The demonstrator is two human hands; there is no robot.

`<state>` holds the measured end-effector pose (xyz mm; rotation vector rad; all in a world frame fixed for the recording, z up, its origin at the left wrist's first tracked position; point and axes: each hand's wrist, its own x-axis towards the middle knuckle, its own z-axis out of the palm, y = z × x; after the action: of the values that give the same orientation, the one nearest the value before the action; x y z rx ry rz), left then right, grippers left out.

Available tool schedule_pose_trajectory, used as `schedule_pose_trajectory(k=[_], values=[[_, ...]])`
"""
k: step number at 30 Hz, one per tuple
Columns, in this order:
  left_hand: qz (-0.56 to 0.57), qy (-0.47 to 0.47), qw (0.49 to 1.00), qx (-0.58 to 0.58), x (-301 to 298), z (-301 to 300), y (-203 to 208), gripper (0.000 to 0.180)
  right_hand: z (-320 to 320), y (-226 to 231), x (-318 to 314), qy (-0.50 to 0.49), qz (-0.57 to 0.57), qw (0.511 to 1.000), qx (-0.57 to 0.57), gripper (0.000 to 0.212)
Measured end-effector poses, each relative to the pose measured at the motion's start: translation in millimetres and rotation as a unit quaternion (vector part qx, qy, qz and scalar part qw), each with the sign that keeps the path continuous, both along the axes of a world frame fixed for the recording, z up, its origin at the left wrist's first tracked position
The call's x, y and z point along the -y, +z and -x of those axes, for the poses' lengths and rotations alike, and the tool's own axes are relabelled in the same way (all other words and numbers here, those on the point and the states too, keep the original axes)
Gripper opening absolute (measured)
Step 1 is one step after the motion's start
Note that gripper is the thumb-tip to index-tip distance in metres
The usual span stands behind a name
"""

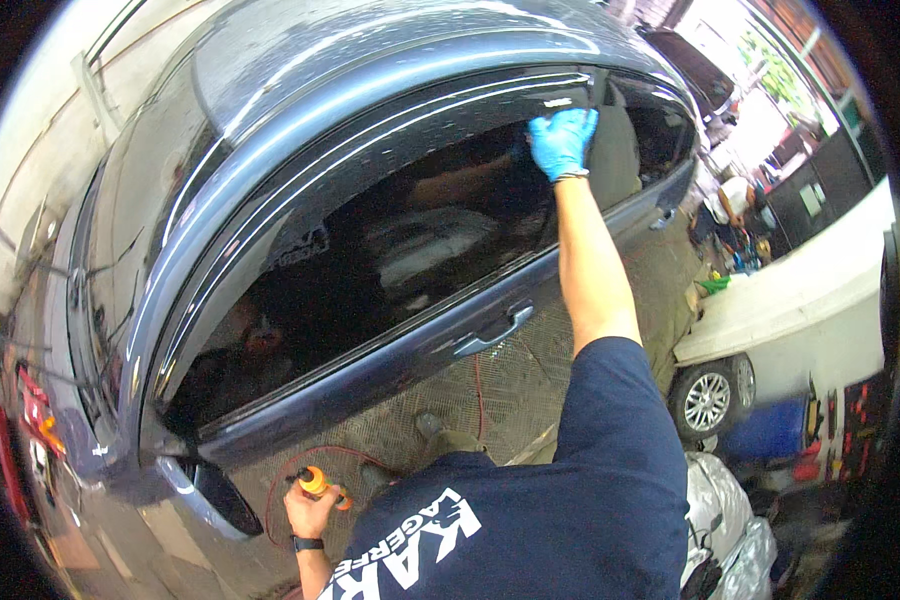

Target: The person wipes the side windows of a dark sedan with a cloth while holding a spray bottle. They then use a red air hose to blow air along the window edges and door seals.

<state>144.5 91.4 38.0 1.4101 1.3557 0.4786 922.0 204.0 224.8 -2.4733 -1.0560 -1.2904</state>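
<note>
My left hand (310,512), bare and with a dark watch at the wrist, is closed around a small orange bottle (314,481) with black parts. It is low, beside the car's side mirror (208,494). My right arm reaches far across to the dark side window (410,220) of a blue car. In a blue glove, my right hand (563,143) presses near the window's upper rear corner, by the glossy black window visor (410,118). Its fingers look bent and drawn together; anything under them is hidden by the glove.
The car's door handle (495,331) sits below the window. A thin red hose (480,400) runs over the patterned floor. Right of me are a wheel (707,400) and a silver cover (725,520). Another person (732,203) crouches at the far right.
</note>
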Motion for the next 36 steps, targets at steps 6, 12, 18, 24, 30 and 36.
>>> schedule_pose_trajectory(k=[6, 12, 18, 24, 30, 36], values=[[-0.003, -0.03, 0.997, -0.066, 8, 39, 12, 0.036, 19, -11, -11, -0.035, -0.01, 0.999, -0.039, 0.076], [-0.023, -0.038, 0.992, -0.12, 15, 87, 31, 0.039, 305, -16, -64, 0.241, -0.139, 0.96, 0.015, 0.046], [-0.032, 0.017, 0.994, -0.106, 30, 138, 20, 0.038, 587, -99, -100, 0.433, -0.045, 0.892, -0.12, 0.045], [-0.024, 0.096, 0.992, -0.073, 57, 174, 11, 0.036, 742, -158, -110, 0.556, 0.06, 0.788, -0.258, 0.041], [-0.021, 0.125, 0.991, -0.049, 75, 180, -9, 0.036, 763, -199, -112, 0.632, 0.072, 0.728, -0.257, 0.077], [-0.032, 0.104, 0.993, -0.048, 68, 161, -1, 0.035, 628, -109, -64, 0.596, -0.001, 0.777, -0.202, 0.048]])
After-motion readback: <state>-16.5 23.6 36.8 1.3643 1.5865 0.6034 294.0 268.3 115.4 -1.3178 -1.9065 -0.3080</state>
